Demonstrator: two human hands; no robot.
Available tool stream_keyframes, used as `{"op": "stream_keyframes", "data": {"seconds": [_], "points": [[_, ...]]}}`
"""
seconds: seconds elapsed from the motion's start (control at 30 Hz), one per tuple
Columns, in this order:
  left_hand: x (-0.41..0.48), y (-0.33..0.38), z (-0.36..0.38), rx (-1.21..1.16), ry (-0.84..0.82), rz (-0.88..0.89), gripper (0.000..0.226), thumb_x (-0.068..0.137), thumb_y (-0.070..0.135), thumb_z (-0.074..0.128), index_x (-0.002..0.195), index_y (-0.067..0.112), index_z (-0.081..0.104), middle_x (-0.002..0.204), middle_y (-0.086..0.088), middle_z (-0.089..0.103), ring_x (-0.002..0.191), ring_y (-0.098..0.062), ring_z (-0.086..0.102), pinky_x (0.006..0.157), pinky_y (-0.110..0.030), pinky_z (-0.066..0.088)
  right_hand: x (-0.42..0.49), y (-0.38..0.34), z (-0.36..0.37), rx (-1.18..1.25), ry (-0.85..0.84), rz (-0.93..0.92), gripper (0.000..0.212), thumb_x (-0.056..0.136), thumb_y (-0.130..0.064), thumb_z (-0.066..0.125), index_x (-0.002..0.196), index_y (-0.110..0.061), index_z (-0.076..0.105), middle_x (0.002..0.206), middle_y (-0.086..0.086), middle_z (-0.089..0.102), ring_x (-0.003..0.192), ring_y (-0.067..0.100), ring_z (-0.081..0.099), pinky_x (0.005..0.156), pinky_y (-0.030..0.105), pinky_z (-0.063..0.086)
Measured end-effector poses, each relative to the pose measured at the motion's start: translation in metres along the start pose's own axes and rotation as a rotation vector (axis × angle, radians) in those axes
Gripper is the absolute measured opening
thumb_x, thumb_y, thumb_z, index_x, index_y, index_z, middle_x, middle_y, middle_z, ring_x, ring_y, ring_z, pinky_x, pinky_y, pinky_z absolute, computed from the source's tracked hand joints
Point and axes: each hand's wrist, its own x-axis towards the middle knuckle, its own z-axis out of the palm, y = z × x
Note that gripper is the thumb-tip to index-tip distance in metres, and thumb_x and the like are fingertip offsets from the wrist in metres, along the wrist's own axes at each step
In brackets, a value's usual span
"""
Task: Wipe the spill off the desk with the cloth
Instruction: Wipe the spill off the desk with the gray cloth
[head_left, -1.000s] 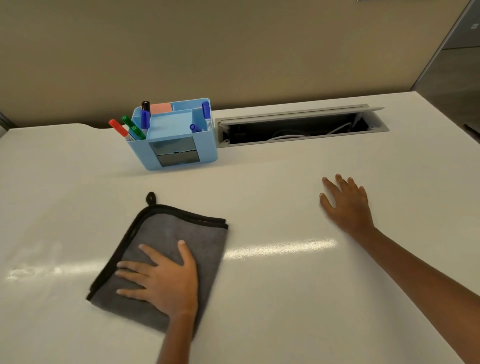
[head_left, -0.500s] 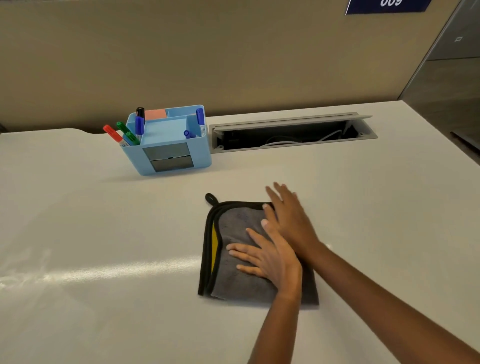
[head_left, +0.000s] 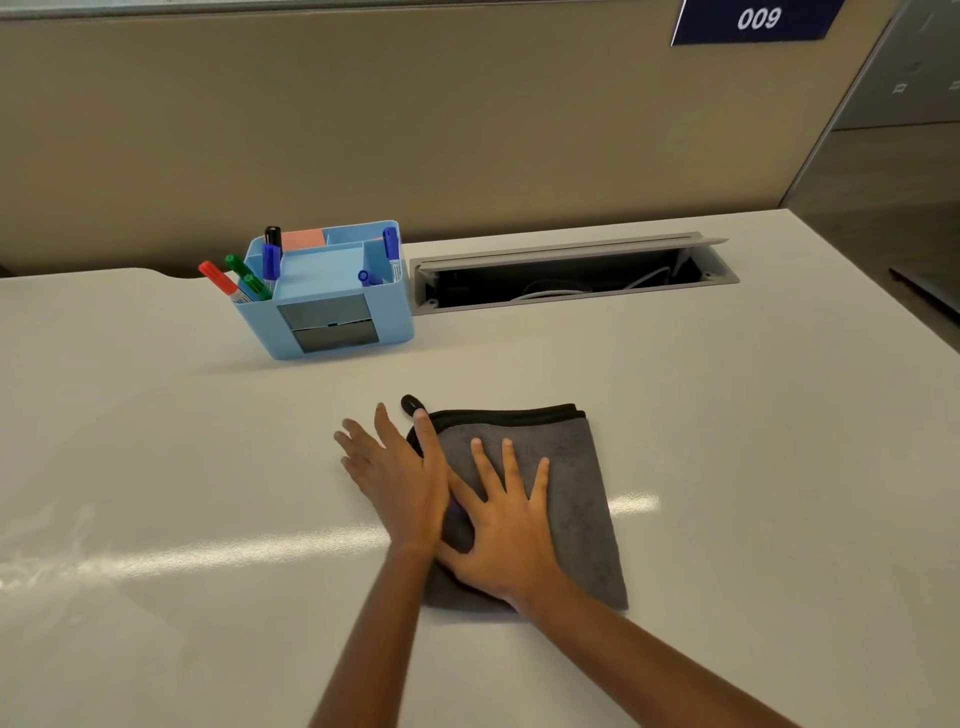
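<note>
Pressing flat, fingers spread: right hand (head_left: 506, 525) on grey cloth (head_left: 576, 499), left hand (head_left: 397, 478) overlapping its edge; blue organizer (head_left: 332, 306) sitting behind on tabletop (head_left: 727, 467).

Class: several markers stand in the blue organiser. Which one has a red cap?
The leftmost marker, leaning outward from the organiser's left corner. Its cap is red; the others beside it are green, blue or black.

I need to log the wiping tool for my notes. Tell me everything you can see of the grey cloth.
The cloth is dark grey, plush like microfibre, with black edging and a small black hanging loop at its far left corner. It lies folded flat on the white desk, in front of the blue organiser. The right hand presses flat on it with fingers spread; the left hand covers its left edge.
</note>
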Motion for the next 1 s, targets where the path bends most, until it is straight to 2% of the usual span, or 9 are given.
{"op": "stream_keyframes", "data": {"seconds": [0.07,0.1,0.23,0.4,0.5,0.57,0.67,0.8,1.0], "points": [[0.014,-0.013,-0.003,0.141,-0.080,0.085,0.056,0.095,0.040,0.031,0.142,0.010,0.027,0.156,-0.024,0.005,0.146,-0.033,-0.004,0.119,-0.046,0.000,-0.004,0.000,-0.006,-0.110,0.007,0.021,0.074,0.073,-0.076,0.030,0.137,-0.038,0.038,0.150,0.004,0.036,0.138,0.040,0.027,0.103,0.071,0.013],[0.022,-0.020,-0.005,0.199,-0.095,0.119,0.056,0.095,0.040,0.030,0.142,0.009,0.028,0.155,-0.024,0.006,0.146,-0.033,-0.003,0.119,-0.047,0.001,-0.006,0.005,-0.007,-0.147,0.026,0.023,0.075,0.072,-0.077,0.028,0.135,-0.039,0.040,0.149,0.002,0.039,0.137,0.041,0.029,0.103,0.071,0.014],[0.042,-0.033,-0.013,0.386,-0.112,0.212,0.055,0.095,0.040,0.030,0.141,0.009,0.030,0.155,-0.023,0.011,0.146,-0.034,0.002,0.118,-0.047,0.004,-0.008,0.041,-0.013,-0.101,0.045,0.011,0.079,0.069,-0.081,0.028,0.140,-0.047,0.021,0.157,-0.006,0.014,0.145,0.035,0.001,0.106,0.060,-0.016],[0.047,-0.034,-0.014,0.460,-0.149,0.292,0.055,0.095,0.039,0.031,0.140,0.008,0.031,0.155,-0.022,0.013,0.146,-0.032,0.004,0.118,-0.046,0.006,-0.013,0.092,-0.031,-0.149,0.031,0.109,0.089,0.059,-0.088,0.015,0.139,-0.051,0.010,0.157,-0.012,0.007,0.146,0.028,-0.004,0.112,0.062,-0.004],[0.050,-0.035,-0.014,0.479,-0.155,0.305,0.055,0.096,0.038,0.030,0.141,0.008,0.030,0.156,-0.020,0.013,0.146,-0.031,0.005,0.118,-0.045,0.007,-0.010,0.124,-0.044,-0.202,0.043,0.200,0.103,0.046,-0.093,-0.010,0.139,-0.049,0.002,0.158,-0.012,0.004,0.146,0.027,-0.003,0.112,0.063,0.002],[0.052,-0.036,-0.014,0.493,-0.160,0.321,0.055,0.096,0.038,0.030,0.142,0.008,0.028,0.156,-0.019,0.012,0.146,-0.030,0.005,0.119,-0.045,0.007,-0.007,0.144,-0.051,-0.231,0.053,0.280,0.108,0.042,-0.093,-0.016,0.140,-0.050,0.001,0.158,-0.012,0.002,0.146,0.028,-0.003,0.111,0.066,0.005],[0.056,-0.040,-0.015,0.504,-0.183,0.359,0.056,0.096,0.039,0.029,0.143,0.008,0.025,0.157,-0.017,0.011,0.146,-0.029,0.005,0.119,-0.045,0.007,-0.003,0.171,-0.062,-0.263,0.077,0.458,0.103,0.048,-0.094,-0.003,0.141,-0.049,-0.002,0.159,-0.010,-0.003,0.144,0.036,-0.005,0.106,0.072,0.003],[0.068,-0.049,-0.017,0.583,-0.233,0.437,0.058,0.096,0.039,0.028,0.145,0.010,0.019,0.157,-0.014,0.010,0.146,-0.026,0.008,0.119,-0.043,0.007,0.002,0.184,-0.073,-0.154,0.135,0.733,0.101,0.055,-0.088,0.014,0.144,-0.045,-0.003,0.158,0.014,-0.008,0.141,0.044,-0.007,0.107,0.072,0.002],[0.078,-0.055,-0.019,0.530,-0.268,0.352,0.058,0.096,0.038,0.028,0.145,0.008,0.018,0.157,-0.013,0.013,0.146,-0.027,0.012,0.118,-0.046,0.010,0.029,0.179,-0.077,-0.056,0.082,0.803,0.093,0.067,-0.084,0.024,0.145,-0.041,-0.004,0.156,0.020,-0.008,0.140,0.048,-0.008,0.107,0.071,0.000]]}}
